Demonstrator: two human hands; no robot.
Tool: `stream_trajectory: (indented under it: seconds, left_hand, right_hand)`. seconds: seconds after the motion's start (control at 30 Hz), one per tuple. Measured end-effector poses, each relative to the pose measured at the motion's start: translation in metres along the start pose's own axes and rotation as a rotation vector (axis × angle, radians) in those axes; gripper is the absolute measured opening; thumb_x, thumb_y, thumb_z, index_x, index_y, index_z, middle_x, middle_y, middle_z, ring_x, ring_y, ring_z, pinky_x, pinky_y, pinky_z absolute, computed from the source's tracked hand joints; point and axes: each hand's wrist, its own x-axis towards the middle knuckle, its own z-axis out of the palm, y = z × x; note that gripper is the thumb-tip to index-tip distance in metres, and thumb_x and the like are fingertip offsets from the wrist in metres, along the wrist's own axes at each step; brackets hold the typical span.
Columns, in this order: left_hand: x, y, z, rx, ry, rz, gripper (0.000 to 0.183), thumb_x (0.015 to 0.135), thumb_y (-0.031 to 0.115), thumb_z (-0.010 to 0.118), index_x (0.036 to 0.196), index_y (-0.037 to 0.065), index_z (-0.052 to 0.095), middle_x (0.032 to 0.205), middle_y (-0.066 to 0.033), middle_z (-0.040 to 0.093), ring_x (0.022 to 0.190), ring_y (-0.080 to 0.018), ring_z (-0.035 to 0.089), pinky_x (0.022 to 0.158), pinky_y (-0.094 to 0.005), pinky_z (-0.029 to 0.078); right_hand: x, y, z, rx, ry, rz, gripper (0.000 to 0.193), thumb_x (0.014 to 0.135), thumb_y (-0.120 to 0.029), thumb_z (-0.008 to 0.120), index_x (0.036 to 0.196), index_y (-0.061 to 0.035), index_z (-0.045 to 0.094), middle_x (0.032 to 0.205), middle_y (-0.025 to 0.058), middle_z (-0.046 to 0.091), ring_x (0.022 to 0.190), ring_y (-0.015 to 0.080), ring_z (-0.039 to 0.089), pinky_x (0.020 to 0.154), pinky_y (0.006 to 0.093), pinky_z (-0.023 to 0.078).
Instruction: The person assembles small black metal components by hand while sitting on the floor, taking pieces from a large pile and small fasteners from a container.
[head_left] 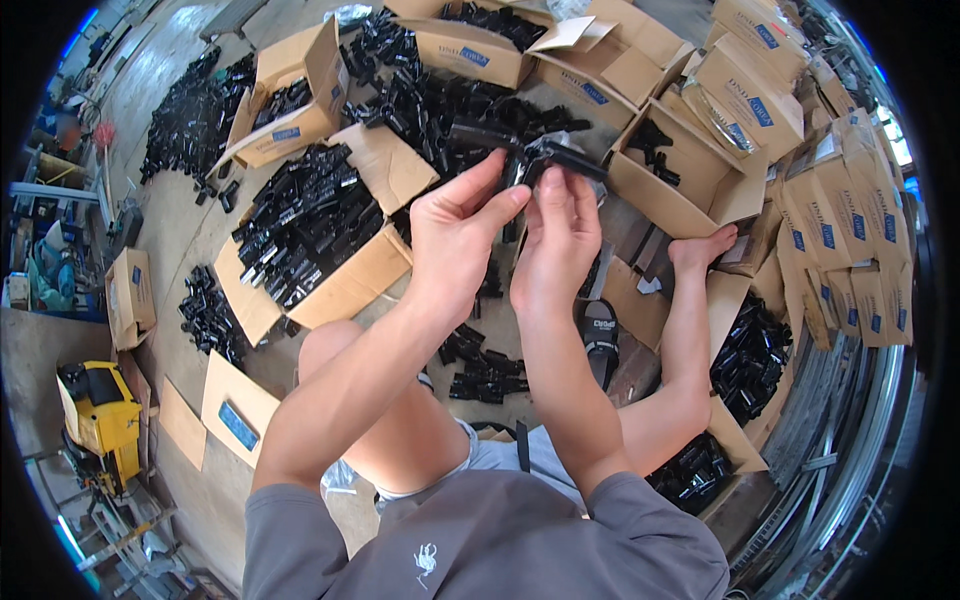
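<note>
Both hands are raised in front of me, close together, with their fingers closed. My left hand [450, 220] pinches a black tube-shaped part [482, 134] between thumb and fingers. My right hand [556, 230] grips another black tube-shaped part [575, 161], which points out to the right. The two parts meet between my fingertips; I cannot tell whether they are joined. Beyond and below the hands lies a large loose pile of similar black parts [400, 90]. To the left, an open carton [350, 285] is filled with the same kind of parts.
A half-filled carton [668, 200] stands right of my hands, near my bare foot [700, 248]. Flattened cartons [850, 220] lean at the far right beside metal profiles [835, 440]. A phone [238, 426] rests on cardboard at the left, near a yellow machine [103, 425]. A black sandal [601, 340] is on the floor.
</note>
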Motion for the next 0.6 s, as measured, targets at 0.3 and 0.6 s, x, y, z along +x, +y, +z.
stream_trajectory:
  seconds: [0.3, 0.6]
  left_hand:
    - [0.001, 0.001, -0.006, -0.028, -0.072, 0.011, 0.051, 0.093, 0.001, 0.073, 0.141, -0.003, 0.058, 0.124, -0.0117, 0.072, 0.107, -0.0127, 0.067, 0.094, -0.0286, 0.054]
    - [0.007, 0.017, -0.013, -0.168, -0.278, 0.025, 0.052, 0.101, 0.008, 0.064, 0.149, 0.007, 0.046, 0.129, -0.0059, 0.064, 0.12, -0.0165, 0.059, 0.107, -0.037, 0.044]
  right_hand:
    - [0.001, 0.011, -0.012, -0.044, -0.023, -0.059, 0.018, 0.106, -0.02, 0.061, 0.105, -0.0032, 0.068, 0.107, 0.0054, 0.071, 0.103, 0.0159, 0.067, 0.092, 0.0304, 0.052]
    - [-0.115, 0.161, -0.231, -1.73, -0.882, 0.333, 0.041, 0.085, -0.029, 0.078, 0.114, -0.0037, 0.064, 0.103, 0.0212, 0.072, 0.097, 0.04, 0.07, 0.084, 0.0496, 0.057]
